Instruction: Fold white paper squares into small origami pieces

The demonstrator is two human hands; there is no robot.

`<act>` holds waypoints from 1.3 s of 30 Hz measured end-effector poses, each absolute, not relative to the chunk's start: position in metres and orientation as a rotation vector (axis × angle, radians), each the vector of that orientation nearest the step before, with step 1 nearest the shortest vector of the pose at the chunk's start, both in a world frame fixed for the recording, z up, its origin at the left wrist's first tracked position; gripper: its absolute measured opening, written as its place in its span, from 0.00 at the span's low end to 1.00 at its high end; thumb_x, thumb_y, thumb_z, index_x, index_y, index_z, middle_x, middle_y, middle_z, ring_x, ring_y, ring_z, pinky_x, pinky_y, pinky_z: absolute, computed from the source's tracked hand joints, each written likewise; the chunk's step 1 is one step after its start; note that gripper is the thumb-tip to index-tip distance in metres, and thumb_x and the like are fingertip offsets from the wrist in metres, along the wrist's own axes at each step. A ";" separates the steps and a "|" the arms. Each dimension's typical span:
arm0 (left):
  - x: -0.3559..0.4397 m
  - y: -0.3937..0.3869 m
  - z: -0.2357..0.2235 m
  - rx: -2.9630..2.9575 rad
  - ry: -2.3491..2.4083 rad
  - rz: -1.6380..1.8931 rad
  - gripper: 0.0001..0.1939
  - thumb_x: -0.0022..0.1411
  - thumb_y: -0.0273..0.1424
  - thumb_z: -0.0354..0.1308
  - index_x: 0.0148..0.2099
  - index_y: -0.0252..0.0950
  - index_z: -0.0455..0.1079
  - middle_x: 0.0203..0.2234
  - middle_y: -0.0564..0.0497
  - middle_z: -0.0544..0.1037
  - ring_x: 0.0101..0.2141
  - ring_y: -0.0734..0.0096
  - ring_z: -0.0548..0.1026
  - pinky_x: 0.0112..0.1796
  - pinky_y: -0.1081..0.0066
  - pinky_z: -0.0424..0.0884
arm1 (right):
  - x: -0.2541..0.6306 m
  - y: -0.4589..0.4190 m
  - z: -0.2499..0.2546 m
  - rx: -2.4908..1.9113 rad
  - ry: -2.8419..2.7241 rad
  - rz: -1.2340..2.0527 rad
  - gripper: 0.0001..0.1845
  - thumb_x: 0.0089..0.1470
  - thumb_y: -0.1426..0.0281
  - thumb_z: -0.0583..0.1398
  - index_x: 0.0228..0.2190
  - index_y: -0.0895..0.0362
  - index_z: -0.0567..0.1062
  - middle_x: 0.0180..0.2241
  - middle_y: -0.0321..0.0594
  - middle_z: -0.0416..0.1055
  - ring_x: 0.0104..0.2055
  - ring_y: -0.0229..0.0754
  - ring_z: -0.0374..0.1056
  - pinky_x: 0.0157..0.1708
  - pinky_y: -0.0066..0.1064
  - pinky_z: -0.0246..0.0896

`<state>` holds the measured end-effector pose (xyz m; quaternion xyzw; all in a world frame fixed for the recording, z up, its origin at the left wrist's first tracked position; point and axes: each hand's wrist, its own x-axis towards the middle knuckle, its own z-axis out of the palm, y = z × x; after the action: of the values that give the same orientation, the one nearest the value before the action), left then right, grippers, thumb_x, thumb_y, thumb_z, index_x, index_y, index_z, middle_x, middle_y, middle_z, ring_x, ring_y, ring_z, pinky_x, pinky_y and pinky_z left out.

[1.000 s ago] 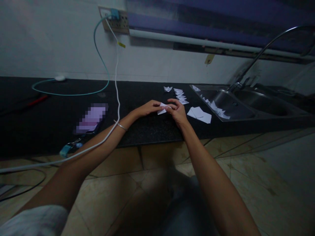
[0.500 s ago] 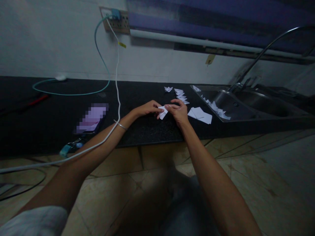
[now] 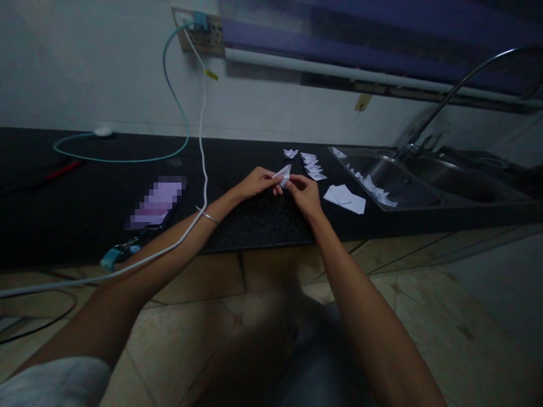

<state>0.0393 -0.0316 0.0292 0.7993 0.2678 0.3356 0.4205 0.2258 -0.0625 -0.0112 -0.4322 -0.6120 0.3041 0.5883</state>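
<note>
Pinching a folded white paper (image 3: 285,172) with fingertips of left hand (image 3: 258,182) and right hand (image 3: 307,196), probably to steady its folds, over the black tabletop (image 3: 254,226), near paper boats (image 3: 313,168) and flat sheets (image 3: 350,202) within reach.

Two hands (image 3: 259,182), one phone (image 3: 159,199), one faucet (image 3: 450,96), two sink basins (image 3: 405,183), folded papers (image 3: 313,168) too bunched to count.

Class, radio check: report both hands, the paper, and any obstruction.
Left hand and right hand both gripping small folded paper, above counter. White cable crosses left forearm; nothing visible blocking the paper.
</note>
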 end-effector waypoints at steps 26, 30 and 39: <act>0.040 -0.021 0.014 2.221 0.913 1.011 0.28 0.71 0.47 0.49 0.27 0.32 0.73 0.15 0.52 0.71 0.16 0.79 0.65 0.20 0.76 0.56 | 0.216 -0.066 -0.011 -1.013 -1.709 0.557 0.31 0.58 0.55 0.62 0.59 0.57 0.71 0.64 0.51 0.64 0.69 0.53 0.56 0.70 0.49 0.46; 0.042 -0.020 0.014 2.169 0.948 1.007 0.24 0.71 0.44 0.49 0.32 0.31 0.73 0.16 0.52 0.73 0.16 0.77 0.68 0.19 0.76 0.59 | 0.216 -0.062 -0.014 -1.013 -1.800 0.576 0.33 0.58 0.51 0.61 0.60 0.54 0.70 0.66 0.48 0.62 0.71 0.53 0.52 0.70 0.49 0.45; 0.046 -0.021 0.014 2.109 0.894 1.028 0.15 0.71 0.37 0.51 0.39 0.30 0.72 0.19 0.52 0.75 0.18 0.76 0.71 0.20 0.78 0.62 | 0.218 -0.059 -0.018 -1.001 -1.797 0.562 0.35 0.59 0.48 0.59 0.60 0.55 0.70 0.65 0.51 0.62 0.68 0.56 0.57 0.66 0.53 0.56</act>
<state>0.0459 -0.0211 0.0138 0.7986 0.3383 0.3892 0.3104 0.2181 -0.0593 -0.0176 -0.4111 -0.7378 0.2308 0.4832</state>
